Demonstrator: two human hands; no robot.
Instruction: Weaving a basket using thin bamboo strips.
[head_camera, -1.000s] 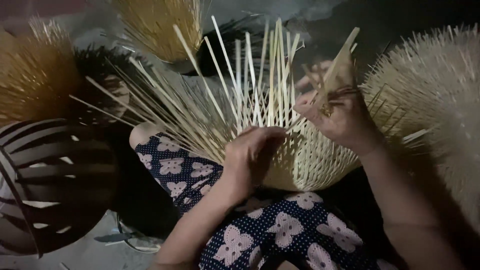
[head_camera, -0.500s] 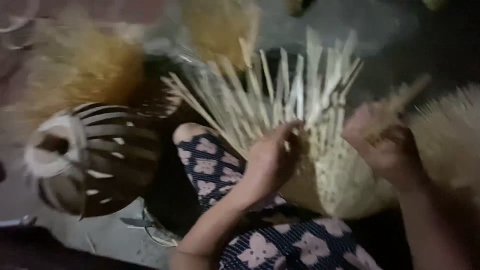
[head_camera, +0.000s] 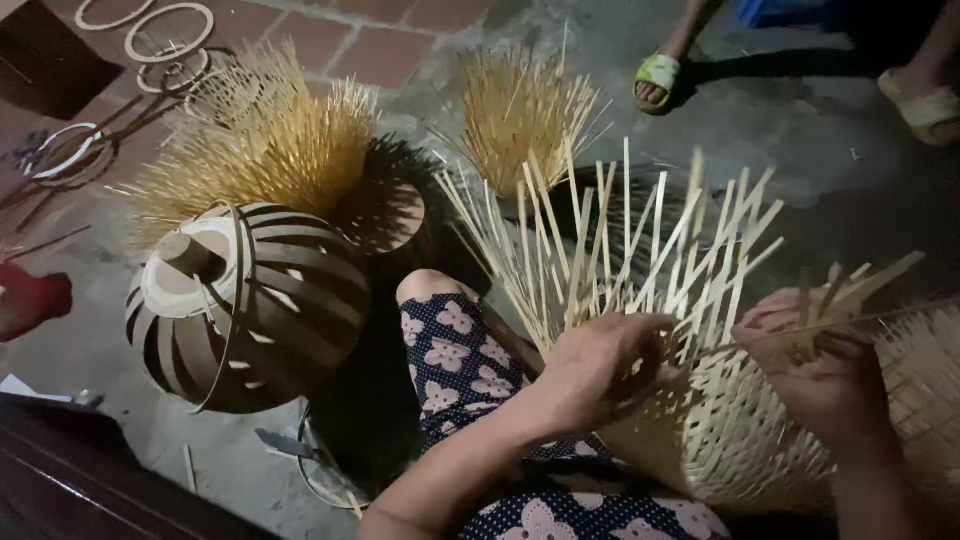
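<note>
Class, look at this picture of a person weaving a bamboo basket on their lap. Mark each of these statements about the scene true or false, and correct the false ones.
1. The left hand rests on the upright strips of the half-woven basket. True.
2. The right hand lies flat on the floor. False: it grips thin strips at the basket's rim.
3. A dark slatted dome-shaped frame stands to the left of the person's knee. True.
4. The basket's strips are all trimmed level. False: long loose strips fan upward.
5. A foot in a green sandal shows at the top. True.
</note>
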